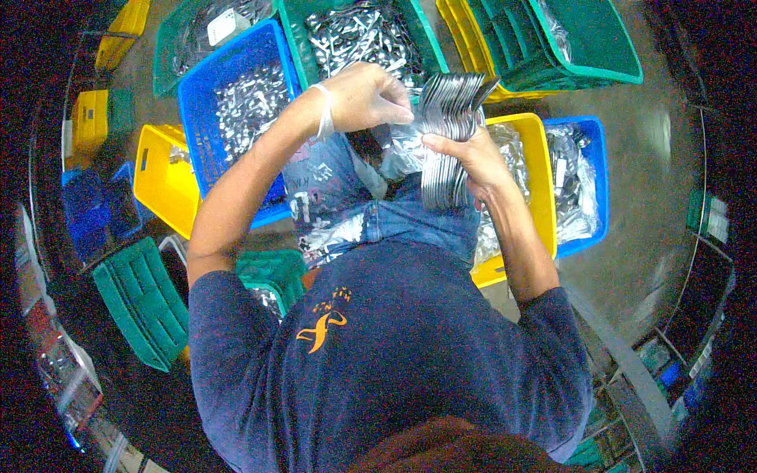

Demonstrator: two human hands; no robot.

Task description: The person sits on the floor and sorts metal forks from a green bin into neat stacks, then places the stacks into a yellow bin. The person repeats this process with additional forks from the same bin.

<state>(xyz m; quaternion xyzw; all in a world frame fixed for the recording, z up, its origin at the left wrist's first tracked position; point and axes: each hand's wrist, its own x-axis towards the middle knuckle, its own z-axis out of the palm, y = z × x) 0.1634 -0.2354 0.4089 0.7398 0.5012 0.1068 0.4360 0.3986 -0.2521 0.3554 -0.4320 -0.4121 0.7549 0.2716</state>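
Note:
My right hand grips a thick stack of nested metal spoons, held upright above my lap. Just left of it, my left hand has its fingers pinched together at the upper edge of a clear plastic bag; the fingertips partly hide the film there. The bag hangs between the hands, against the stack. A thin translucent band circles my left wrist. Beyond the hands, a green crate holds a heap of loose metal cutlery.
At left, a blue crate holds small shiny metal pieces, beside a yellow crate. At right, a yellow crate and a blue crate hold plastic-wrapped items. Green and yellow crates stand at the upper right. A metal bar lies lower right.

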